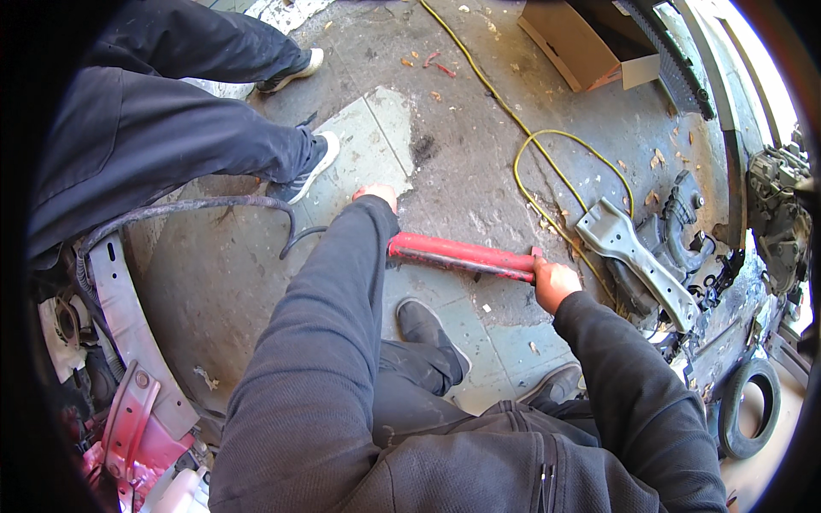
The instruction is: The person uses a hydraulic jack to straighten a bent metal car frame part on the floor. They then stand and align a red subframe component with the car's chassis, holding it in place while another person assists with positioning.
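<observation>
A long red hydraulic hand pump point(462, 255), with a dark underside, lies crosswise in front of me, held off the floor. My right hand point(556, 285) is wrapped round its right end. Its left end passes behind my left sleeve. My left hand point(378, 195) is just beyond that end, fingers curled; the sleeve hides what they hold, if anything. A black hose point(214, 203) comes from the left, loops down and runs behind my left forearm toward the pump.
A person's legs point(197, 128) stand at the left, beside car front parts point(141, 333). A yellow cord point(479, 77) winds across the floor. To the right are an open cardboard box point(569, 47), a grey metal bracket point(637, 261), loose car parts and a tyre point(750, 409).
</observation>
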A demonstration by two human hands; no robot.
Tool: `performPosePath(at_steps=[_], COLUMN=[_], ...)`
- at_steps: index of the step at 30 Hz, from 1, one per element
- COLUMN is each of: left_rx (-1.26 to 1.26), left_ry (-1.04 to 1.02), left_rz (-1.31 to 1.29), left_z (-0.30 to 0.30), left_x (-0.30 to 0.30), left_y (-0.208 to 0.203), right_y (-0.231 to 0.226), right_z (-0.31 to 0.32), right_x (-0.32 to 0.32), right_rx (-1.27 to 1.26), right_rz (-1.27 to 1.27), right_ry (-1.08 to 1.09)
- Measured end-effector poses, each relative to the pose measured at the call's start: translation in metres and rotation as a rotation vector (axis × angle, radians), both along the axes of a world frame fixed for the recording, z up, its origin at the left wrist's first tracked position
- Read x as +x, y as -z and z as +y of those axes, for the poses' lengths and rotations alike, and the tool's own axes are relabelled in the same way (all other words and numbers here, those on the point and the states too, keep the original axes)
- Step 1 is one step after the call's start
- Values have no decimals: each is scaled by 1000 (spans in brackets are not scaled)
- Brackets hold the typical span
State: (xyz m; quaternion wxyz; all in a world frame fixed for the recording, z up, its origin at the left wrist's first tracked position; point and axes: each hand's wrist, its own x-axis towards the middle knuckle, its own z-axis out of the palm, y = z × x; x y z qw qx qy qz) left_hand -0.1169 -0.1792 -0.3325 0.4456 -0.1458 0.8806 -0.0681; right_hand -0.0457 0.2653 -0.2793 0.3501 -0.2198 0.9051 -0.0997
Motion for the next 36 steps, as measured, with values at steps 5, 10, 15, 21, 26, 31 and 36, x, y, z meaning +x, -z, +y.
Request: performPosePath(at_steps=[5,10,15,21,26,31,36], left_rx=[87,26,-7,-19,-12,3,-5], left_ry=[77,-17,16,-36,-73,-10,-37], left_rz=[43,-19,-13,7,47,-15,20], left_z=[-18,-25,-20,-18,-8,3,7], left_x=[4,5,9,7,6,5,4], left_y=[2,2,11,19,9,-8,-5], right_y=[-1,-2,0,2,9,11,7], right_z=[0,-2,-2,1,3,3,1], right_x=[0,2,3,6,8,8,4], right_rx=[-7,10,44,-7,-21,-2,52], right_rz=[-4,-8,-9,44,78,65,4], right_ry=[39,34,29,29,31,35,14])
